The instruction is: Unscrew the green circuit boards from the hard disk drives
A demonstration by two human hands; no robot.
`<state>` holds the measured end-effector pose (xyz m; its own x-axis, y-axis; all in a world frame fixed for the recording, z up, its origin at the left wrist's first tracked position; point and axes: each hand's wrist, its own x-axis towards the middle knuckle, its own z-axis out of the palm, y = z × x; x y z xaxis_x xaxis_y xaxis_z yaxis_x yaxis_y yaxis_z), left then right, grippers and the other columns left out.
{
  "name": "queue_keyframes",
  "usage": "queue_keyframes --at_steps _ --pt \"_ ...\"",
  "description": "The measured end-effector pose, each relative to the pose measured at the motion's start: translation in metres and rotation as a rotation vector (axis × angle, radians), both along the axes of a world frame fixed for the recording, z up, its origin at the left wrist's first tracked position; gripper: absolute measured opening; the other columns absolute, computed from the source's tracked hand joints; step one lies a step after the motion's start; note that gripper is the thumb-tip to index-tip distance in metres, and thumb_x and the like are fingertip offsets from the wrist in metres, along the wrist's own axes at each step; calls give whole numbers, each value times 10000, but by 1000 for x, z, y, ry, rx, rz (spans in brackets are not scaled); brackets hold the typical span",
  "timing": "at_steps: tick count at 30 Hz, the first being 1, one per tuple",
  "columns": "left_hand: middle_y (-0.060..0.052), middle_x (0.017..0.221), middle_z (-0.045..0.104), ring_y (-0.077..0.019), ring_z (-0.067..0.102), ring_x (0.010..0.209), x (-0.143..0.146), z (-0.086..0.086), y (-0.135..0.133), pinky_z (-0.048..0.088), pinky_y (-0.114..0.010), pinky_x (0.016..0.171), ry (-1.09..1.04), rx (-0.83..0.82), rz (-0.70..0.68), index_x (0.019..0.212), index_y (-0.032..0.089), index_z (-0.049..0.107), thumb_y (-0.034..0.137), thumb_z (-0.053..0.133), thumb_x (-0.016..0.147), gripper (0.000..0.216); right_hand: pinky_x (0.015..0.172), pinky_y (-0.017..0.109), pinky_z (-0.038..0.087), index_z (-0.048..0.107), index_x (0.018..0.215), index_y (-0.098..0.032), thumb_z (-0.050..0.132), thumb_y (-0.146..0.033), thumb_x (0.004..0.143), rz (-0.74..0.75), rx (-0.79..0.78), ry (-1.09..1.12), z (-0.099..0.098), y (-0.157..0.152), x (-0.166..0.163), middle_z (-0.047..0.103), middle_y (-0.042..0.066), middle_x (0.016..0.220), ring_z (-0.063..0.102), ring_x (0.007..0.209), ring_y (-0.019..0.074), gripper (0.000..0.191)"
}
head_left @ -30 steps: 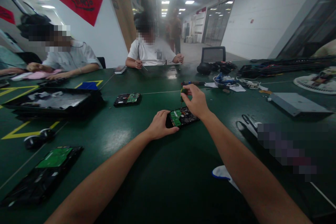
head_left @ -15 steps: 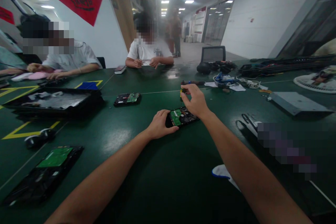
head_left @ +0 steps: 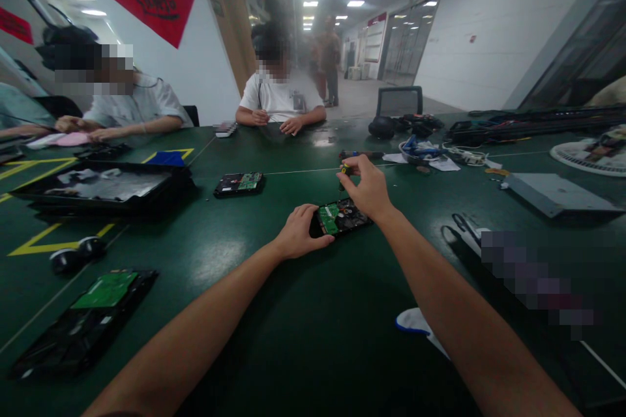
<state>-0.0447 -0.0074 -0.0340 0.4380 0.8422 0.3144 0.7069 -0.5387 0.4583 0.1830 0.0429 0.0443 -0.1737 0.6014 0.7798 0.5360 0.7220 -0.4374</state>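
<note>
A black hard drive with a green circuit board on top lies on the dark green table in front of me. My left hand grips its near left corner, thumb along the front edge. My right hand is closed round a small screwdriver with a yellow and black handle, held upright over the far side of the drive. The tool's tip is hidden by my fingers.
A second hard drive lies further left, a third at the near left. A black tray stands on the left. Cables and tools and a grey box are at right. Two people sit across the table.
My hands and the drive have hardly moved. The person across the table has drawn both hands together in front of them.
</note>
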Motion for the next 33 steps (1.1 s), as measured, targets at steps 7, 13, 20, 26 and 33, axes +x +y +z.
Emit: queue_keyframes --at_steps 7,13,20,26,33 --pt "-171 1411 558 -373 509 1344 0 -1 0 423 -543 1149 -1 4 -3 1416 177 512 717 712 767 867 949 471 547 623 1121 -232 606 -280 952 -8 49 -42 1 -1 0 675 109 1135 656 1042 279 176" --pt "-166 1409 562 -366 507 1346 0 -1 0 413 -554 1155 -16 1 -8 1415 189 511 694 730 765 852 910 464 554 610 1093 -242 621 -314 952 -6 33 -50 0 -1 -3 684 96 1071 661 999 278 159" --pt "-167 1412 561 -373 507 1350 1 1 -1 415 -553 1157 -17 3 -6 1415 188 511 694 729 765 852 895 461 562 599 1113 -241 611 -248 924 -30 21 -24 -2 2 2 678 91 1074 665 958 264 190" --pt "-167 1402 566 -373 513 1341 0 0 0 421 -554 1150 -20 3 -1 1407 190 515 700 733 760 853 921 468 556 617 1143 -238 607 -291 954 -12 43 -60 1 -1 1 673 100 1120 662 992 267 196" --pt "-156 1383 579 -372 528 1320 -2 1 3 433 -558 1135 -27 -5 -14 1390 210 528 709 741 746 841 905 448 569 597 1116 -230 633 -267 932 26 4 -22 2 0 2 682 89 1087 670 984 259 191"
